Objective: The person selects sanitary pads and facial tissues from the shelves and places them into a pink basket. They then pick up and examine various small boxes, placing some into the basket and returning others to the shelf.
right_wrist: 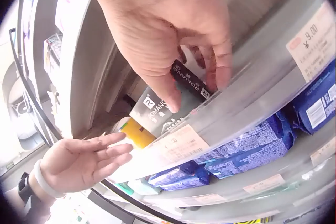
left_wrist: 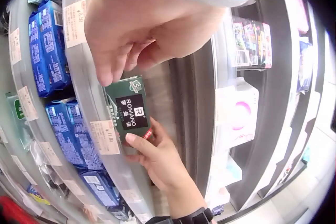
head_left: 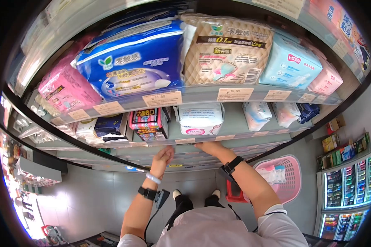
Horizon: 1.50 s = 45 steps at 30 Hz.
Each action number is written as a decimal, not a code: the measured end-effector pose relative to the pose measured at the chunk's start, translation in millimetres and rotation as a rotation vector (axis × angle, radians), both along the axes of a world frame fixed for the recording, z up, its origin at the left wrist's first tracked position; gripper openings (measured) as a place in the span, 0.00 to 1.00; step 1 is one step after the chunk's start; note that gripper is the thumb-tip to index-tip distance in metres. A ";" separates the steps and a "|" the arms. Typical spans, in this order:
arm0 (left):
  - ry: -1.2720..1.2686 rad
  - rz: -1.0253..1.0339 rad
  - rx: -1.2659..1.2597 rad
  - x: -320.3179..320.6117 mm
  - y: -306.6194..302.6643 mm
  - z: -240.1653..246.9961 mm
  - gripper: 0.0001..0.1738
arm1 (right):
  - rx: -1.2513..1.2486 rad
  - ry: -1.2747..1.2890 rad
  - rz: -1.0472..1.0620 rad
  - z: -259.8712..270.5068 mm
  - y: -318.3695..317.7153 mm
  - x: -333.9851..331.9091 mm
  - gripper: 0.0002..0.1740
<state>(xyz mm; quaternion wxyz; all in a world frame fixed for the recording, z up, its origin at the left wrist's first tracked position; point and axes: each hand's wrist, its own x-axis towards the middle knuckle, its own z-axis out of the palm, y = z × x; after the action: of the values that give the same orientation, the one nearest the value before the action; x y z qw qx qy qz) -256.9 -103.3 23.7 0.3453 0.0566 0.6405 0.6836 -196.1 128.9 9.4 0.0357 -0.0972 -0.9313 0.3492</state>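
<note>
A dark green ROMANO box (left_wrist: 126, 100) lies on a lower shelf behind the price-label rail. My right hand (head_left: 212, 149) reaches in to it; in the right wrist view the thumb and fingers of that hand (right_wrist: 173, 29) pinch the box (right_wrist: 190, 79). The left hand (head_left: 163, 156) is beside the shelf's front edge, holding nothing. Its fingers are extended and slightly spread in the right wrist view, where the hand (right_wrist: 81, 163) is left of a yellow pack (right_wrist: 137, 133). The head view hides the box under the upper shelves.
Upper shelves hold a blue pack (head_left: 132, 61), a beige pack (head_left: 228, 49) and a white pack (head_left: 200, 117). Blue packs (left_wrist: 79, 129) line the neighbouring shelf. A pink basket (head_left: 292, 181) with packs inside stands on the floor at the right, beside something red (head_left: 236, 193).
</note>
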 end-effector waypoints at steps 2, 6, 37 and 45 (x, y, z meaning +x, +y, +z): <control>-0.061 0.046 0.066 15.3 -11.9 3.2 0.19 | 0.123 0.094 -0.027 3.2 0.4 11.2 0.23; -0.084 0.099 0.013 39.9 -32.1 -19.5 0.16 | 0.154 0.020 -0.094 32.6 18.0 65.9 0.25; -0.127 -0.406 -0.527 159.9 112.3 -36.9 0.13 | -0.266 -0.770 -0.855 -246.1 182.1 379.6 0.18; -0.103 -0.548 -0.372 168.0 144.3 -46.6 0.14 | -1.077 -0.328 -0.880 -105.9 183.2 423.3 0.25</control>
<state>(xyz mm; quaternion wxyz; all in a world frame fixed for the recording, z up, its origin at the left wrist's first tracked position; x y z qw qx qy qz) -89.0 41.0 -22.9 0.5525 0.1280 0.6972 0.4386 227.3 312.0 -96.6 -0.0201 -0.5191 -0.4974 0.6948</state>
